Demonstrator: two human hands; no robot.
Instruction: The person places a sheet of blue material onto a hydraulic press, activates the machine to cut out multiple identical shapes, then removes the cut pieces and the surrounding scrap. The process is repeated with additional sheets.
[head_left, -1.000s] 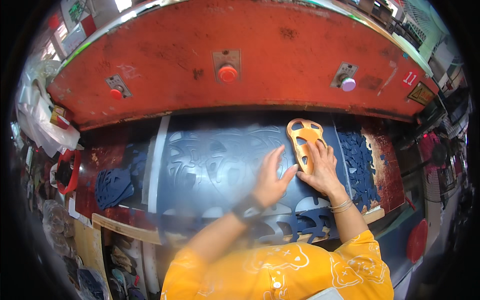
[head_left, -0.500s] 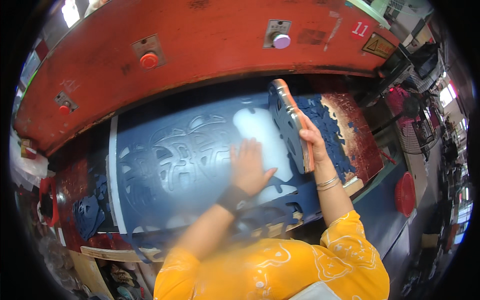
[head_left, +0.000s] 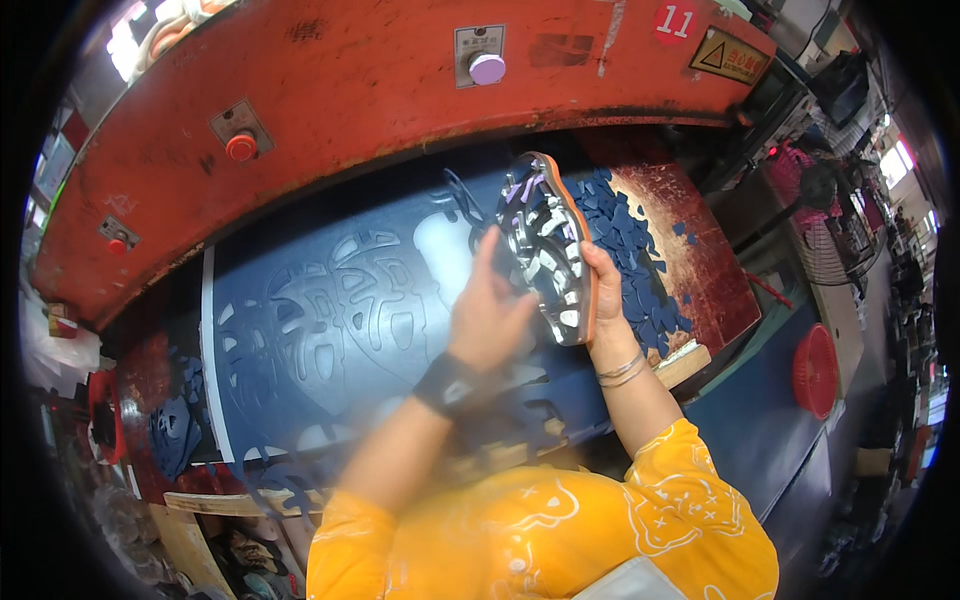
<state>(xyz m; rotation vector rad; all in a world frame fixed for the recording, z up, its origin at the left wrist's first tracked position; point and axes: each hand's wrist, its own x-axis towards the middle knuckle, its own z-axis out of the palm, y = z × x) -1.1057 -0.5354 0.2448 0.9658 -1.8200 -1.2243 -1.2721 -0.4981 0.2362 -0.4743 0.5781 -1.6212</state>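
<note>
My right hand [head_left: 603, 290] grips the edge of a shoe-shaped cutting die [head_left: 548, 250], tilted up with its metal blades and light inserts facing left. An orange rim runs along its back. Close on its left is my left hand [head_left: 488, 318], blurred, with its fingertips at a dark blue cut piece [head_left: 462, 198] that stands off the die. The fingers appear closed on that piece, though the blur hides the exact grip. Below lies a dark blue sheet [head_left: 400, 375] marked with curved cut outlines.
A red machine beam [head_left: 370, 85] with a red push button [head_left: 241, 147] and a pale purple knob [head_left: 487, 68] spans the back. Blue scraps [head_left: 625, 235] lie heaped right of the die. A red basket [head_left: 815, 372] stands farther right; more scraps [head_left: 175, 430] lie at the left.
My left hand has lifted from the sheet to the die. The blue piece has come off the die's face, baring the blades. My right hand has turned the die leftward.
</note>
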